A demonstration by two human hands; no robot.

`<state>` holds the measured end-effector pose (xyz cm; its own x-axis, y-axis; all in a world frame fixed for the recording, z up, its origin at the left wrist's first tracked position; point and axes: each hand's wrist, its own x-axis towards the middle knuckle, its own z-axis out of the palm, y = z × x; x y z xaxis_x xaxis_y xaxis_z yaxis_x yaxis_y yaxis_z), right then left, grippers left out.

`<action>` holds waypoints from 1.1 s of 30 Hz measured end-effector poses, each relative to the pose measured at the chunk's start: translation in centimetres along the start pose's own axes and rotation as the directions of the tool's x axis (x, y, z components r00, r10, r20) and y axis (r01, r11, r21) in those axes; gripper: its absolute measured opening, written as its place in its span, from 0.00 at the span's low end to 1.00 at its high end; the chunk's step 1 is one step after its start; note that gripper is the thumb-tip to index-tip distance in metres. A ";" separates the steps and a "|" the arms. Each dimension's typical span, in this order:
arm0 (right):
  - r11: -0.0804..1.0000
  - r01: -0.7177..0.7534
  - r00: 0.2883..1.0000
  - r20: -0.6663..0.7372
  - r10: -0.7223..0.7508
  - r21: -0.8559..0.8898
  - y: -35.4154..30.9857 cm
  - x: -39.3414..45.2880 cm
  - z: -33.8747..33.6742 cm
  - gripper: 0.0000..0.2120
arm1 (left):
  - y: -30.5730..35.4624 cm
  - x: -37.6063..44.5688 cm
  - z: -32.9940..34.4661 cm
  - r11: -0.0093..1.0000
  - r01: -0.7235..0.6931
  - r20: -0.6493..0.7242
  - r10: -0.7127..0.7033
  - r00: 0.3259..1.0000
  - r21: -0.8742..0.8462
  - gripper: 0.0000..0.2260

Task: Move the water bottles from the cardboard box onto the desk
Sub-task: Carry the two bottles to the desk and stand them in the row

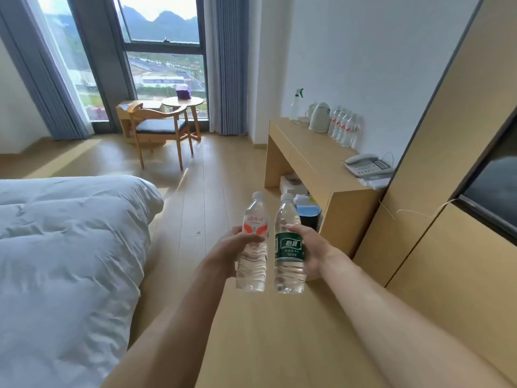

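Note:
My left hand grips a clear water bottle with a red and white label, held upright in front of me. Right beside it, my right hand holds a clear water bottle with a dark green label, also upright. Both bottles hang in the air above the wooden floor, short of the light wood desk at the right wall. Several more water bottles stand in a row at the desk's back, by the wall. No cardboard box is in view.
On the desk are a white kettle, a spray bottle and a telephone. A bin and boxes sit under it. A bed fills the left. A wooden chair and round table stand by the window.

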<state>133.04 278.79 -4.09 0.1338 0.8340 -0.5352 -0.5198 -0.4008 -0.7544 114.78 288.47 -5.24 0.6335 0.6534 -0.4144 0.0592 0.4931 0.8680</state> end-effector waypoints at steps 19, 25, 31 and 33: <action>1.000 -0.025 0.978 0.206 0.028 -0.020 -19.1 30.7 -0.1 0.21 | 14.8 28.5 -7.1 1.000 -0.019 -0.079 0.019 0.997 -0.007 0.24; 0.998 -0.040 0.967 0.249 0.049 -0.042 -26.3 38.9 0.9 0.18 | 20.8 36.8 -8.8 0.999 -0.043 -0.166 0.040 0.985 -0.013 0.25; 0.998 -0.049 0.967 0.249 0.059 -0.047 -30.8 46.1 0.4 0.15 | 24.8 44.7 -10.4 0.999 -0.034 -0.191 0.031 0.981 -0.017 0.28; 0.998 -0.038 0.972 0.228 0.049 -0.051 -32.4 48.7 -0.2 0.15 | 25.8 47.9 -11.0 1.000 -0.022 -0.179 0.019 0.984 -0.018 0.27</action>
<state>156.56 332.28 -5.77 -0.0879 0.8780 -0.4706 -0.4811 -0.4511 -0.7517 138.16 338.78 -5.65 0.4866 0.7545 -0.4404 0.0311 0.4888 0.8719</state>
